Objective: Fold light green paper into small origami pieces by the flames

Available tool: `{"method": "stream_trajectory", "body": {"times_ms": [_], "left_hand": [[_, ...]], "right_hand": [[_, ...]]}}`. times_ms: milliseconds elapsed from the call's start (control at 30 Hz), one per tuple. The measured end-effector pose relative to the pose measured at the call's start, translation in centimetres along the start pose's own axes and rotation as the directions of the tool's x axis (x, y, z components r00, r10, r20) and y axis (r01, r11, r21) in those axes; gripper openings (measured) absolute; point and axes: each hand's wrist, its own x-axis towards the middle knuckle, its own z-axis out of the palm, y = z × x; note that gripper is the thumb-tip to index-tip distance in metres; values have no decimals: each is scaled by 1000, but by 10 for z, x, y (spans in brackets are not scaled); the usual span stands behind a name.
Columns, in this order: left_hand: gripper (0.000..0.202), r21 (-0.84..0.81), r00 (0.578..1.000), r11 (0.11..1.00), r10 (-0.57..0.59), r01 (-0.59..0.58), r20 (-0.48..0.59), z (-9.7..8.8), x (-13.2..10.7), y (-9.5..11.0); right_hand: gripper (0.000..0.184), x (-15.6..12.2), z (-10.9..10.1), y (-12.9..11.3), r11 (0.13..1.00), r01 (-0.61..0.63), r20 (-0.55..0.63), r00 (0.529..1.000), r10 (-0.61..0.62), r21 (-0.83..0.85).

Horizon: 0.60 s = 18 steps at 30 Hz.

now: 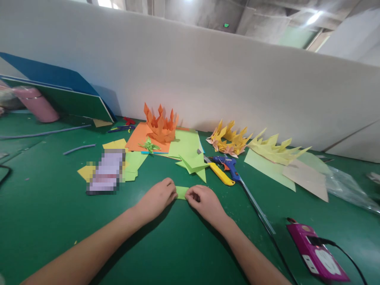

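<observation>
A small strip of light green paper (pixel 181 192) spans the gap between my two hands, just above or on the green tabletop. My left hand (pixel 158 200) pinches its left end, fingers closed together. At the other end, my right hand (pixel 206 202) grips the paper between thumb and fingertips. Folded green paper pieces (pixel 192 163) lie just beyond my hands. A yellow utility knife (pixel 221 173) rests past my right hand, beside a blue glue gun (pixel 227 164). Both ends of the strip are hidden under my fingers.
An orange paper crown (pixel 162 124) stands on coloured sheets at the back. Yellow paper crowns (pixel 230 138) sit to its right. A blurred-out phone (pixel 107 172) lies at left, a pink bottle (pixel 37 103) farther back. A magenta power strip (pixel 317 253) with a cord occupies the front right.
</observation>
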Motion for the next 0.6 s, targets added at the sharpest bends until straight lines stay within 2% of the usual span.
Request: {"method": "stream_trajectory", "body": {"times_ms": [133, 267, 367, 467, 600], "left_hand": [[22, 66, 999, 997, 41, -42, 13, 1, 1, 0], [20, -13, 997, 998, 62, -61, 43, -5, 0, -2], [18, -56, 999, 998, 24, -21, 48, -8, -1, -3], [18, -38, 1000, 999, -26, 27, 9, -6, -1, -3], [19, -12, 999, 999, -34, 34, -27, -4, 0, -1]], "right_hand": [[13, 0, 0, 0, 1000, -5, 11, 1000, 5, 0], [14, 1, 1, 2, 1000, 12, 11, 1000, -12, 3], [14, 1, 1, 2, 1000, 16, 12, 1000, -16, 5], [14, 1, 1, 2, 1000, 6, 20, 1000, -6, 11], [15, 2, 1, 2, 1000, 12, 17, 1000, -12, 6]]}}
